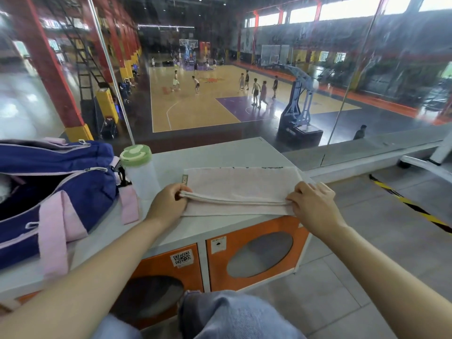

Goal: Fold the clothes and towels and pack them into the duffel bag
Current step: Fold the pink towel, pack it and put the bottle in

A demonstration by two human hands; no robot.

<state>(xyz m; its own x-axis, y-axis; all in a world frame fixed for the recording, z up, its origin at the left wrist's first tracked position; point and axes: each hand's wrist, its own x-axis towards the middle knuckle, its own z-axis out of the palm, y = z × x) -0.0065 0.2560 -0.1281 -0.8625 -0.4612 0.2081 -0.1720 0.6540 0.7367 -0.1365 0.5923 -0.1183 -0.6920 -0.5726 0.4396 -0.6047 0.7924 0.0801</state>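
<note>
A pale pink towel (241,185) lies folded lengthwise on the white top of a locker cabinet (220,152). My left hand (168,200) pinches the near left corner of its upper layers. My right hand (313,203) pinches the near right corner of the same folded edge. The blue duffel bag (56,182) with pink straps stands open at the left, with something white just visible inside at its far left.
A translucent bottle with a green lid (139,171) stands between the bag and the towel. Orange locker doors (254,253) face me below the top. A glass wall (220,69) rises behind the cabinet. My knees (234,316) are at the bottom.
</note>
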